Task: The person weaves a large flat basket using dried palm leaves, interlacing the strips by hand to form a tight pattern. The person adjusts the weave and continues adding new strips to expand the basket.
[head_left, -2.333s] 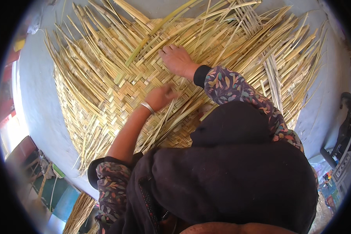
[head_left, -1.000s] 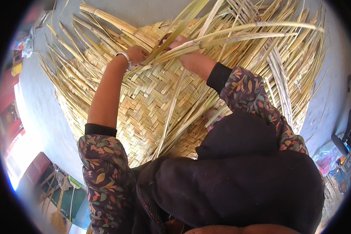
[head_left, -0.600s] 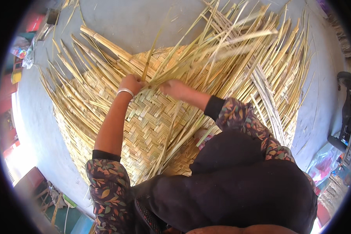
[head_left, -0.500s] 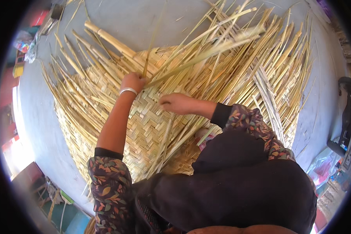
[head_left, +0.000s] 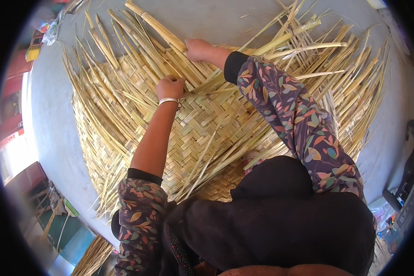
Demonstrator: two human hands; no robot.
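Note:
A partly woven mat (head_left: 188, 133) of flat, pale yellow reed strips lies before me, in a zigzag weave. My left hand (head_left: 170, 88), with a white bangle at its wrist, is closed at the far edge of the weave. It pinches a greenish reed strip (head_left: 207, 87) that runs off to the right under my right forearm. Farther out, my right hand (head_left: 198, 49) has its fingers curled in against the loose reed strips (head_left: 170, 43) fanning out at the far side. Its fingertips are partly hidden.
Long loose strips (head_left: 340, 83) spread out on the right, some crossing each other. The mat lies on a smooth grey floor (head_left: 50, 115). A bundle of thin stalks (head_left: 93, 257) lies at the lower left. My dark-clothed knee (head_left: 271, 179) is over the near edge.
My right hand has moved from above the middle of the mat to the loose strips at the far side. The left hand keeps its pinch. The whole view has shifted a little.

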